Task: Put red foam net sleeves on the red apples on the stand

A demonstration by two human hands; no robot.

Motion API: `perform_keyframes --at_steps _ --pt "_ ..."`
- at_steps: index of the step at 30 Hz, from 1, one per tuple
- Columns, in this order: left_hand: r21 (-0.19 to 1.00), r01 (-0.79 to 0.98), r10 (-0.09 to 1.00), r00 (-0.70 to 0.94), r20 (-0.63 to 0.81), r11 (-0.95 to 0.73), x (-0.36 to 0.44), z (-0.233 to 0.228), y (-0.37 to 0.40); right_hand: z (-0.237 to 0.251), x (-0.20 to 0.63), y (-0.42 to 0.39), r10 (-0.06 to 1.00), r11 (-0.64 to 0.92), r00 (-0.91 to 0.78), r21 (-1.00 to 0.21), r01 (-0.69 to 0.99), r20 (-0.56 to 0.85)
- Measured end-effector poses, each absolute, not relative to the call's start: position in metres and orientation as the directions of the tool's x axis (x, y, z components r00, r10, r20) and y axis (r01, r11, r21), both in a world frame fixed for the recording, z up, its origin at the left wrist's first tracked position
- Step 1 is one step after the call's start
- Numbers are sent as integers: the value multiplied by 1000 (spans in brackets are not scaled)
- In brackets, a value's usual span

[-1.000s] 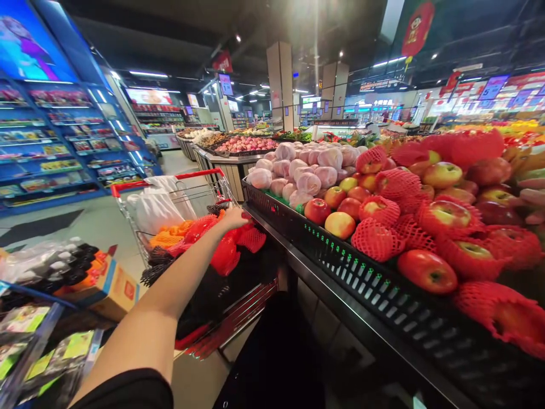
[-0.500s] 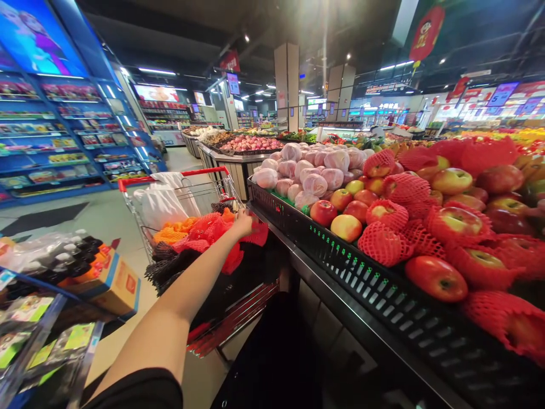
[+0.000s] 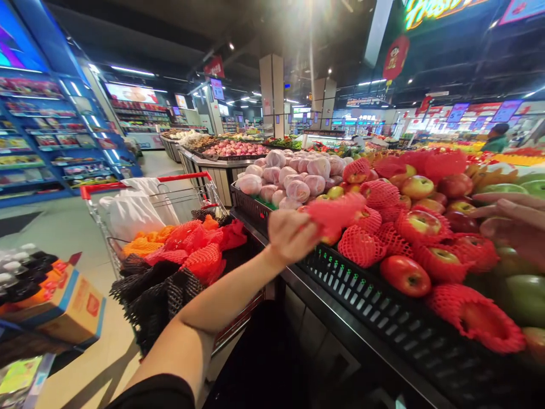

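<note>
My left hand (image 3: 289,234) is shut on a red foam fruit net (image 3: 334,213) and holds it over the front edge of the black apple crate (image 3: 383,307). Red and yellow apples (image 3: 405,275), many sleeved in red nets, fill the crate. At the right edge my right hand (image 3: 517,221) hovers over the apples with its fingers stretched out and apart; it is blurred and nothing shows in it. To the left stands a red-handled shopping cart (image 3: 147,183) piled with red, orange and black foam nets (image 3: 191,244).
Pale wrapped fruit (image 3: 293,173) lies behind the apples, and green fruit (image 3: 522,298) sits at the right. A cardboard box of bottles (image 3: 55,289) stands at the lower left. Blue shelving (image 3: 51,142) lines the aisle. A person in green (image 3: 496,138) stands far off.
My left hand has left the cart with a red net and swung right to the apple crate. My right hand has come further into view over the apples.
</note>
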State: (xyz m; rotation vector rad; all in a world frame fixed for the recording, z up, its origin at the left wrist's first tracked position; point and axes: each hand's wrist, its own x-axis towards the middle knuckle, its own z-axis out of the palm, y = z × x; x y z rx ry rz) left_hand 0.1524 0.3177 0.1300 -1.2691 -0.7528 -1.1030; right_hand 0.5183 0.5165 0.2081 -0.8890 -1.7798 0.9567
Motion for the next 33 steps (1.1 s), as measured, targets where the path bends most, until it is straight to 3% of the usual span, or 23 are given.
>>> perform_keyframes --at_steps 2,4,8,12,14,17,19,21,23,26,28,30,33 --pt "-388 907 -213 351 912 -163 198 127 330 211 519 512 861 354 -428 -928 117 275" --pt "-321 907 -126 297 947 -273 237 122 341 210 517 504 798 296 -575 -949 112 181" --pt "76 798 242 90 966 -598 291 110 357 205 510 487 619 322 -777 -939 124 110" --pt "385 521 451 -1 893 -761 321 106 359 202 501 481 466 363 -863 -932 -13 194" --pt "539 284 559 -12 829 -793 331 106 356 203 497 481 393 399 -878 -911 -105 274" --pt "742 -80 741 47 670 -666 335 107 352 204 494 481 240 444 -920 -877 -181 311" --pt "801 -64 802 15 598 -596 326 109 351 204 493 481 210 455 -932 -873 -175 295" --pt "809 86 804 -89 588 -582 303 116 350 205 493 480 315 428 -902 -893 -141 294" --pt "797 200 779 -176 602 -570 268 124 352 207 492 480 499 358 -812 -925 -125 303" --pt "777 459 724 -340 601 -430 202 134 358 213 491 479 729 251 -597 -942 -223 335" --pt "697 698 684 -427 591 -166 160 134 363 217 491 481 818 229 -446 -917 -327 363" --pt "598 800 712 -441 546 37 126 129 366 219 491 484 875 240 -304 -884 -401 376" --pt "490 866 809 -356 468 98 93 117 370 218 492 491 910 261 -194 -870 -419 366"
